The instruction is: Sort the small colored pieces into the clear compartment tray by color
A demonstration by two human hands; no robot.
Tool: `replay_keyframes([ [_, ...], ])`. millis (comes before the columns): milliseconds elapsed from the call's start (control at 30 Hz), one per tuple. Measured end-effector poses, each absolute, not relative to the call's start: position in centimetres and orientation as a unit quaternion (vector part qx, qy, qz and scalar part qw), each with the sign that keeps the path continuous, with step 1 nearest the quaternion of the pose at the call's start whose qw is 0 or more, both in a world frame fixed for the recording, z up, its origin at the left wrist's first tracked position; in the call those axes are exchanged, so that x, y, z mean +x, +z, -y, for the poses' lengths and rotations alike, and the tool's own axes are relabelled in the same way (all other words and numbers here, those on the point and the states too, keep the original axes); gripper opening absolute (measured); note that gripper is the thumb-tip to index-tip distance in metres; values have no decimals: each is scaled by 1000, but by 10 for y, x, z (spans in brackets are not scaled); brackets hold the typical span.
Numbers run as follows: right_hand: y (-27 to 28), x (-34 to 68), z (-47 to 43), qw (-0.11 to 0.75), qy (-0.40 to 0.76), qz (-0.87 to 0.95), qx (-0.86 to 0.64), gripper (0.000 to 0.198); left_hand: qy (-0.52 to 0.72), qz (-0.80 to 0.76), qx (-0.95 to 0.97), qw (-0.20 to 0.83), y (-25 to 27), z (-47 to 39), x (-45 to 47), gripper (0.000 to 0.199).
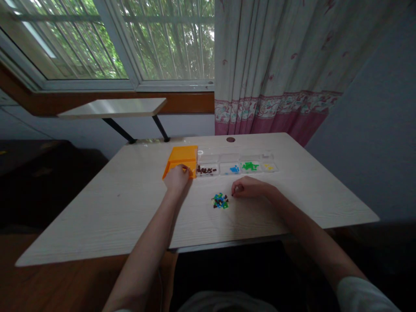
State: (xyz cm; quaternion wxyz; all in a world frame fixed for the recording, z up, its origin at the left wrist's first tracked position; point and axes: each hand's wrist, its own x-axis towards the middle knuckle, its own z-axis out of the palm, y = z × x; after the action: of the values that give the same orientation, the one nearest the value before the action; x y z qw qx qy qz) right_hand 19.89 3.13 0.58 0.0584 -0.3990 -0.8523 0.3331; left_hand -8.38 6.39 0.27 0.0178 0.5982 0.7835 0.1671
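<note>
My left hand (177, 177) is over the front half of an open orange box (183, 152), fingers pinched together; anything between them is too small to make out. My right hand (249, 187) is closed in a pinch on a small dark piece (232, 195), just right of a mixed pile of small pieces (220, 201) in blue, green, brown and pale yellow. Behind my hands stands a row of clear lidded boxes, lids open. They hold brown pieces (206, 170), blue pieces (234, 169), green pieces (249, 166) and a few yellow pieces (268, 167).
The pale wooden table (130, 203) has a round brown cable hole cover (230, 139) at its back edge. A raised white shelf (120, 106) on black legs stands at the back left. Behind are a window (169, 43) and a patterned curtain (276, 65).
</note>
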Motion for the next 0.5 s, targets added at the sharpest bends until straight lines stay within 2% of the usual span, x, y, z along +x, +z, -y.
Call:
replay_keyframes([
  [133,4,198,-32,82,323,855,-397,14,224,-753,618,-8,7,-61,-81,34],
  [200,2,197,-33,114,318,848,-408,13,281,-696,660,16,8,-59,-75,33],
  [333,-3,191,-35,171,309,828,-435,18,378,-522,743,178,4,-50,-52,31],
  [433,-9,187,-36,217,316,814,-437,25,365,-435,776,275,-4,-41,-32,28],
  [500,-13,185,-36,246,317,804,-439,28,339,-409,793,298,-10,-36,-22,27],
])
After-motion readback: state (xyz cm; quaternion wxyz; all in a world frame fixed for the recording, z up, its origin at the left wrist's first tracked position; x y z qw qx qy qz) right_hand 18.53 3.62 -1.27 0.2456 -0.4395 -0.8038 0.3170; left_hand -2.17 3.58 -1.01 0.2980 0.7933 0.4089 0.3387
